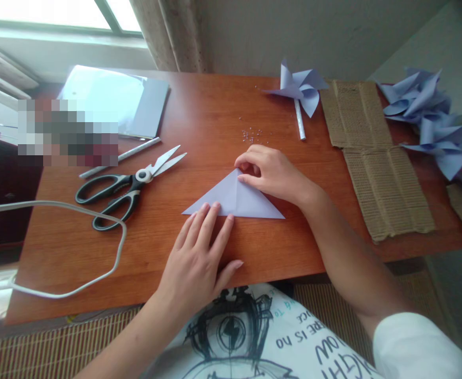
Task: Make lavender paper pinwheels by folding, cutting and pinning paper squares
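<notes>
A sheet of pale lilac paper [250,202], folded into a triangle with a crease down its middle, lies on the wooden table in front of me. My left hand [201,245] rests over its lower edge, fingers stretched out and fingertips on the paper. At the top corner, my right hand [264,171] has thumb and forefinger closed around the paper's tip. To the left, scissors [138,181] with black and grey handles lie with their blades apart, pointing away to the right.
A white cable [122,242] loops across the table's left side, over a scissor handle. Behind lie a rolled paper stick [130,152] and a folder [150,108]. A paper pinwheel [298,87], corrugated cardboard [384,184] and more pinwheels [424,100] are right. Small bits [250,136] are scattered mid-table.
</notes>
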A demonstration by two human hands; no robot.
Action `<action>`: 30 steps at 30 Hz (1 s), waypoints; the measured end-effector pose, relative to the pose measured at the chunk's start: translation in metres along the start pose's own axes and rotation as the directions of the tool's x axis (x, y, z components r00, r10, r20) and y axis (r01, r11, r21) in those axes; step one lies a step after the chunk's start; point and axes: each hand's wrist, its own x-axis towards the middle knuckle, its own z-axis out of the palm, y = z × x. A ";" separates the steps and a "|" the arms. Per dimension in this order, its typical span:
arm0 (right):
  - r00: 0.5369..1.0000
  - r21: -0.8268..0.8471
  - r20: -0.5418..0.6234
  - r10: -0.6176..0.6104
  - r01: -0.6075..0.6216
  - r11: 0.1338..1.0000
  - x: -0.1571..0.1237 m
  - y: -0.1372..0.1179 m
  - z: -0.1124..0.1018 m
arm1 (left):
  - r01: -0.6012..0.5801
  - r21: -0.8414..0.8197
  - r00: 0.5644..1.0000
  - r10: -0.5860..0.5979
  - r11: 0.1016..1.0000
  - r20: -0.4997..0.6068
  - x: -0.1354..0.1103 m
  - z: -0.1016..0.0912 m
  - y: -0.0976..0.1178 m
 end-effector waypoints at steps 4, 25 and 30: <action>1.000 0.003 0.019 0.015 -0.015 1.000 0.000 0.000 0.000 | 0.067 0.008 0.997 -0.067 0.998 -0.036 0.004 0.005 0.013; 0.999 -0.012 0.026 0.036 -0.036 0.999 -0.001 -0.003 0.003 | 0.080 0.033 0.997 -0.079 0.996 -0.021 0.005 0.009 0.020; 0.999 -0.003 0.000 0.035 -0.035 0.999 -0.001 -0.003 0.004 | 0.083 0.053 0.996 -0.081 0.995 -0.041 0.005 0.010 0.020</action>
